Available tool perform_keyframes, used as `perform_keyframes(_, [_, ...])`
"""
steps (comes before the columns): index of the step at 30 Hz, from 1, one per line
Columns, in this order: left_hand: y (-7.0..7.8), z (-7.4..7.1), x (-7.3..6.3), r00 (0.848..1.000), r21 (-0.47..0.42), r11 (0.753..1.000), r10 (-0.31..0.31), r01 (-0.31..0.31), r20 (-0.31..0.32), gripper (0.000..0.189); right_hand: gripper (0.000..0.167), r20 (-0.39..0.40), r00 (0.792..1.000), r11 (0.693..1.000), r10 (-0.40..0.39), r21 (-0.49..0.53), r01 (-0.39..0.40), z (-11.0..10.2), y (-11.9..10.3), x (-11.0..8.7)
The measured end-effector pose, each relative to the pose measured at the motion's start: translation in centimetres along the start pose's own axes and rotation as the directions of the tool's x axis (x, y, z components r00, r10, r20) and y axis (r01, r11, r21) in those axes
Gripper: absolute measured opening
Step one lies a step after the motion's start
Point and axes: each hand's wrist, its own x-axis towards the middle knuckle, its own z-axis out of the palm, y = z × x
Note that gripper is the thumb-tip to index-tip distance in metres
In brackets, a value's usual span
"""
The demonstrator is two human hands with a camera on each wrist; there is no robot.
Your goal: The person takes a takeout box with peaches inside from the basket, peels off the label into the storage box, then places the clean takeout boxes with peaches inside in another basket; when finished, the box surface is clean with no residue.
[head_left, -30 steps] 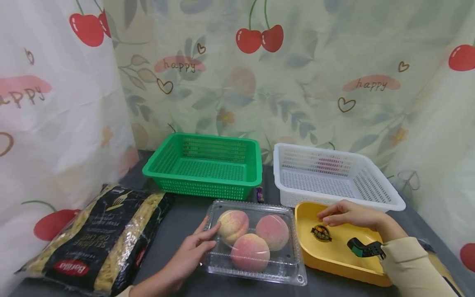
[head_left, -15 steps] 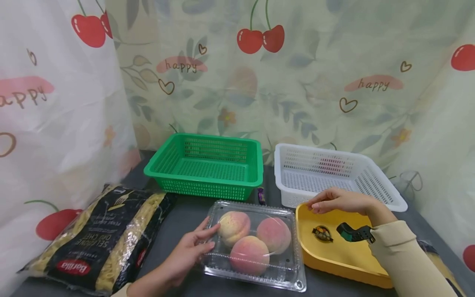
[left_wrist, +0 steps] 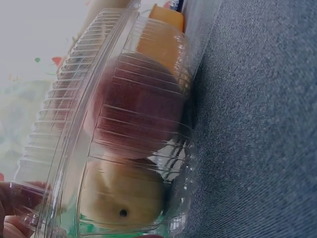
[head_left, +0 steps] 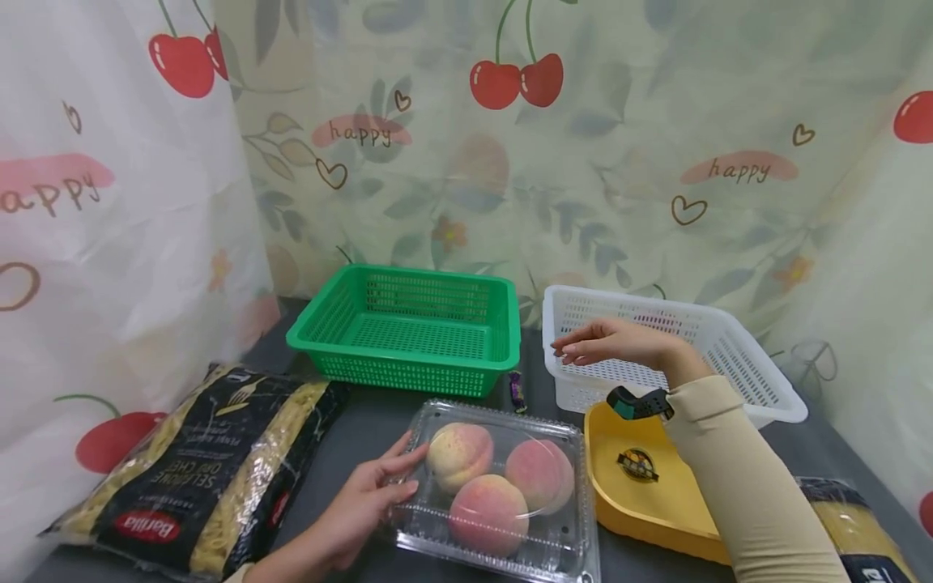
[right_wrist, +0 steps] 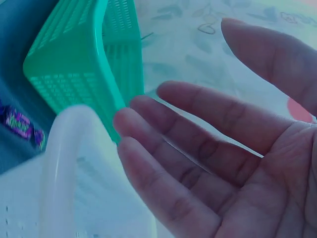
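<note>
A clear plastic clamshell container (head_left: 535, 526) holds three peaches (head_left: 488, 514) in the middle of the dark table. My left hand (head_left: 364, 498) grips its left edge, with fingertips over the lid. In the left wrist view the ribbed container wall (left_wrist: 133, 148) stands close, with peaches behind it and finger parts at the lower left. My right hand (head_left: 627, 344) hovers above the white basket (head_left: 751, 380), palm down and holding nothing. Its fingers look relaxed and slightly bent in the right wrist view, near the white rim (right_wrist: 62, 148).
A green basket (head_left: 404, 366) stands at the back left, and a purple-wrapped candy (head_left: 516, 392) lies between the baskets. The yellow tray (head_left: 656, 526) holds a dark badge-like piece (head_left: 637, 465). A pasta bag (head_left: 197, 470) lies left; another packet (head_left: 856, 530) lies right.
My right hand has moved from over the yellow tray up and left to above the white basket. My left hand stays at the container, which has shifted slightly toward me.
</note>
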Motion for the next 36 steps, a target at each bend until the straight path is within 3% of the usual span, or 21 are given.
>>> perform_keyframes(9, [0.0,-0.6,-0.8,0.999,0.037,0.999,-0.031,0.032,-0.031,0.047,0.05,-0.022,0.999,0.994,-0.043,0.095,0.045,0.3,-0.2,3.3])
perform_keyframes(14, [-0.1,-0.8,-1.2,1.0,0.034,0.999,-0.016,0.017,-0.022,0.048,0.057,-0.059,0.997,0.992,-0.046,0.113,0.053,0.7,-0.1,4.8])
perform_keyframes(20, [0.0,-1.1,-1.5,0.998,-0.032,0.999,-0.043,0.045,0.047,0.05,0.068,-0.083,0.997,0.996,0.0,0.086,0.007,2.2,-0.2,6.0])
perform_keyframes(33, [1.5,-4.0,-2.9,0.994,-0.067,0.992,-0.108,0.109,0.028,0.056,0.087,-0.192,0.977,0.991,0.092,0.111,-0.072,4.4,-0.9,7.8])
perform_keyframes(36, [2.0,-4.7,-3.4,0.995,-0.05,0.994,-0.096,0.096,0.019,0.057,0.089,-0.213,0.969,0.986,0.122,0.134,-0.094,4.8,-1.2,8.3])
